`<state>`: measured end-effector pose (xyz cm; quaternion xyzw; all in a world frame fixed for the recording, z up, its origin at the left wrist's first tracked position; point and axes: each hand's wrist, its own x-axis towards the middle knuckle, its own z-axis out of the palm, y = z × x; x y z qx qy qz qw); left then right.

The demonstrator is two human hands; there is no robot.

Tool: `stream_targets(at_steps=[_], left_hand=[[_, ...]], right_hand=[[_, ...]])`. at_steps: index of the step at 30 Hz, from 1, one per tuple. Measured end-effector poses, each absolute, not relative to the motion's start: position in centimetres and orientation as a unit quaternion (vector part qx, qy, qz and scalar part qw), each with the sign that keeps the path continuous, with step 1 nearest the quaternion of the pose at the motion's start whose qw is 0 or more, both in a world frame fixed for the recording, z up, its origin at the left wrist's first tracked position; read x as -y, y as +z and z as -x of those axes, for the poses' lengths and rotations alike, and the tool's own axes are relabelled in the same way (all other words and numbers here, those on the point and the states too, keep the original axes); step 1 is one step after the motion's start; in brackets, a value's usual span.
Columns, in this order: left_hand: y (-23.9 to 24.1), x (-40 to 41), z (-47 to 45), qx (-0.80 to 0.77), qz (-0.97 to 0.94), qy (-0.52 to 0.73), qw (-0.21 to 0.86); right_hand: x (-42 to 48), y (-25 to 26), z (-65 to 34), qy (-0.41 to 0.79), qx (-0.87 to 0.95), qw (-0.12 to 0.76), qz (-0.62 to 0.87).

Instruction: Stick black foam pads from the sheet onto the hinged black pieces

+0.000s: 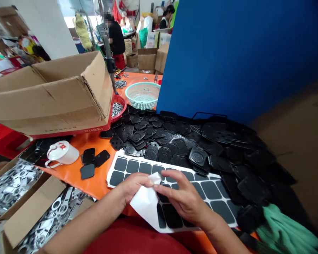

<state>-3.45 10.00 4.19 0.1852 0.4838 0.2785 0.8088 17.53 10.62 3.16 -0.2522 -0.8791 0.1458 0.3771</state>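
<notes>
- left hand (134, 185): thumb and fingers clamped on a folded-over white sheet (144, 203).
- right hand (187, 199): thumb and index finger at the fold; whether they grip it, i cannot tell.
- white sheet: between the hands, over sheets of black pads (120, 164) on the orange surface (96, 186).
- just beyond: heaped black plates (172, 146).
- leftward: loose pads (87, 171), then a white mug (66, 154) near a cardboard box (50, 102).

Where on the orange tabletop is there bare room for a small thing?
Bare patches of orange tabletop show between the cardboard carton and the loose black pads, and between those pads and the sticker sheets. Behind the sheets it is crowded with heaped black pieces; the left hand and right hand are over the sheets.
</notes>
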Motion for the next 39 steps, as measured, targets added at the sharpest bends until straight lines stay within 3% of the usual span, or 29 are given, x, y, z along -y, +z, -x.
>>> stream_targets(at_steps=[7, 13, 17, 22, 24, 32, 39], left_hand=[[4.1, -9.7, 3.3, -0.504, -0.189, 0.252, 0.804], [4.2, -11.2, 5.8, -0.600, -0.328, 0.252, 0.685], [5.2, -12.6, 8.8, -0.680, -0.467, 0.221, 0.520], [6.3, -16.0, 9.4, -0.712, -0.663, 0.117, 0.200], [5.7, -18.0, 8.4, -0.706, -0.687, 0.095, 0.144], [2.2, -22.9, 7.0, -0.704, -0.659, 0.170, 0.204], [4.4, -20.2, 7.0, -0.655, -0.534, 0.326, 0.423]], right_hand=[[-10.4, 2.8, -18.2, 0.149, 0.865, 0.413, 0.243], [-10.6, 3.2, -20.2, 0.143, 0.854, 0.417, 0.278], [-10.6, 4.2, -21.9, 0.157, 0.811, 0.440, 0.351], [-9.9, 3.2, -21.7, 0.247, 0.735, 0.488, 0.401], [-9.6, 2.7, -20.8, 0.282, 0.722, 0.484, 0.406], [-8.2, 1.8, -20.5, 0.289, 0.742, 0.445, 0.410], [-7.8, 0.8, -21.6, 0.346, 0.659, 0.504, 0.439]])
